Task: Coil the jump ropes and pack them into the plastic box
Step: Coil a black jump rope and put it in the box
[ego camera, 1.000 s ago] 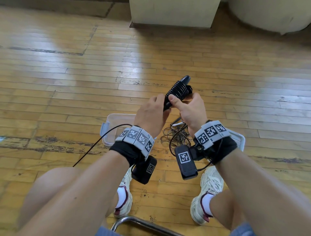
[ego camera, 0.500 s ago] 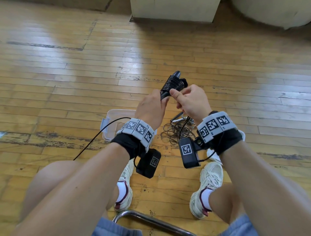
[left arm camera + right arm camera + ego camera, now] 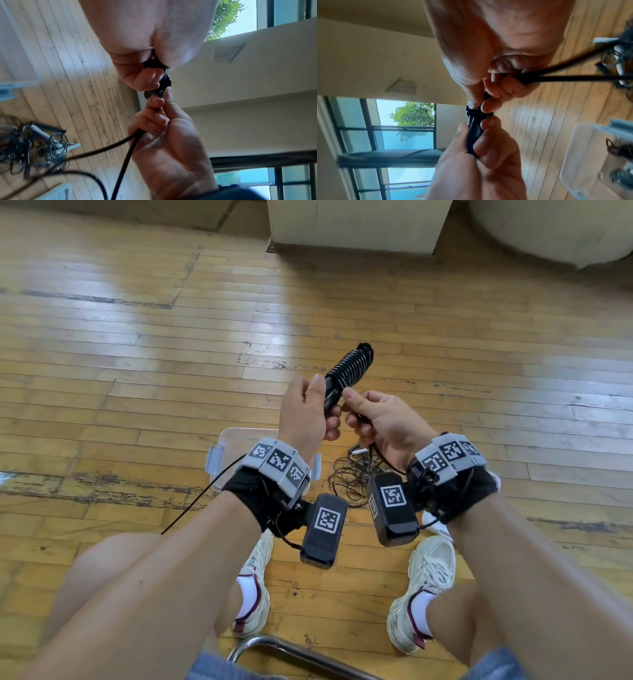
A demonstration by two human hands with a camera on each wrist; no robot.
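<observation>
Jump rope in hand: thin black cord [image 3: 349,368] mostly wound round its handles; left hand [image 3: 303,412] grips them, right hand [image 3: 380,419] pinches the tail.
Done: one coil (maybe more) in the clear plastic box [image 3: 590,155].
Left: tangled ropes [image 3: 352,477] on the floor.

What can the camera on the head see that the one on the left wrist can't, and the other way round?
Only the head view shows the neat turns of cord wound around the black handle, the person's knees and white shoes, and both wrist bands.

Only the left wrist view shows a window with green leaves and the cord running down out of the right hand.

Both show the left hand gripping the handle, the right hand pinching the cord beside it, the tangle of other ropes on the wooden floor, and part of the clear plastic box.
</observation>
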